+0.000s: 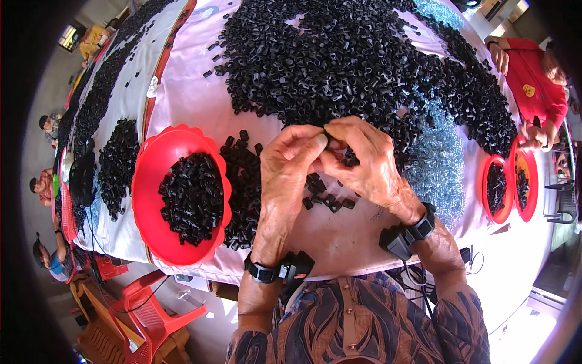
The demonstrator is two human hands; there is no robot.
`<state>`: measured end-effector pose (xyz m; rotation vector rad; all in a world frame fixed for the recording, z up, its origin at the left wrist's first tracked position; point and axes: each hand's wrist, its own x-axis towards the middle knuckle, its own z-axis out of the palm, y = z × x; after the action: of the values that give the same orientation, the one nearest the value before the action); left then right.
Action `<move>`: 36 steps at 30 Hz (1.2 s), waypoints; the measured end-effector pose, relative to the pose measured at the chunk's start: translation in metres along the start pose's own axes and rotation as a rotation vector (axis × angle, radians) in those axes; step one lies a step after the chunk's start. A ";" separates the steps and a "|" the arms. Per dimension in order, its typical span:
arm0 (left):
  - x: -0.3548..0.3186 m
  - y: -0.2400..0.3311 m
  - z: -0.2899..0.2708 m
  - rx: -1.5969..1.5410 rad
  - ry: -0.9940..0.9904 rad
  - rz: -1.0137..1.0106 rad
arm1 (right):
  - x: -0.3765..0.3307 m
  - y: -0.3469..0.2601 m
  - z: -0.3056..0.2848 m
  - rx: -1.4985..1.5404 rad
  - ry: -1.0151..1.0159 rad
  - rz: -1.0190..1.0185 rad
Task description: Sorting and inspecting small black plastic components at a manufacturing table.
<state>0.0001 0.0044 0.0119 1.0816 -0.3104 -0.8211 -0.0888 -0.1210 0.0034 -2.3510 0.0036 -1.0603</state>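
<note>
My left hand [286,159] and my right hand [371,159] meet over the near part of the cloth-covered table. Both are closed, with thumbs and fingertips pinched around a small black plastic piece [330,138], mostly hidden by the fingers. Just beyond them spreads a large heap of small black plastic pieces [315,67]. A few loose black pieces [330,203] lie below the hands. Left of my left wrist is a smaller black pile [244,200], against a red scalloped bowl [145,200] partly filled with black pieces [193,197].
Small clear-bluish pieces [438,164] lie in a heap right of my right hand. Farther right stand two red bowls [487,188] near a person in red [527,79]. More people sit along the left side. A red plastic chair [151,309] stands at lower left.
</note>
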 end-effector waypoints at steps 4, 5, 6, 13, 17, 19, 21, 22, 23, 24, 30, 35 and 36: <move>-0.005 0.021 0.000 0.242 0.072 0.205 | 0.008 0.003 -0.006 0.267 0.004 0.172; -0.006 0.024 -0.004 0.293 0.142 0.273 | 0.010 0.002 -0.010 0.309 -0.006 0.235; -0.008 0.027 -0.010 0.421 0.200 0.378 | 0.010 0.001 -0.013 0.349 -0.017 0.370; -0.042 0.073 -0.033 1.400 0.808 0.724 | 0.008 0.009 -0.024 0.236 -0.352 0.321; -0.038 0.073 -0.036 1.313 0.686 0.763 | -0.001 0.003 -0.018 -0.147 -0.487 0.061; -0.039 0.067 -0.019 1.113 0.497 0.570 | -0.003 0.000 -0.015 -0.287 -0.554 -0.011; -0.031 0.055 -0.008 1.182 0.276 0.416 | -0.007 0.001 -0.010 -0.298 -0.537 -0.032; -0.025 0.046 -0.004 1.243 0.193 0.368 | -0.008 0.001 -0.009 -0.303 -0.535 -0.021; -0.018 0.037 -0.001 1.300 0.107 0.321 | -0.008 0.000 -0.008 -0.310 -0.532 -0.008; -0.012 0.028 0.000 1.358 0.080 0.362 | -0.009 0.001 -0.008 -0.310 -0.530 -0.008; 0.005 0.001 0.005 1.471 0.091 0.416 | -0.007 0.005 -0.007 -0.302 -0.500 0.013; 0.011 -0.003 -0.003 1.165 0.044 0.422 | 0.003 0.008 -0.011 -0.050 -0.242 0.179; 0.010 -0.002 -0.001 0.982 0.064 0.385 | 0.004 0.008 -0.012 0.114 -0.138 0.259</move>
<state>0.0073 -0.0026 0.0083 1.8716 -0.8904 -0.2505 -0.0928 -0.1345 0.0092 -2.2423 0.1867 -0.7529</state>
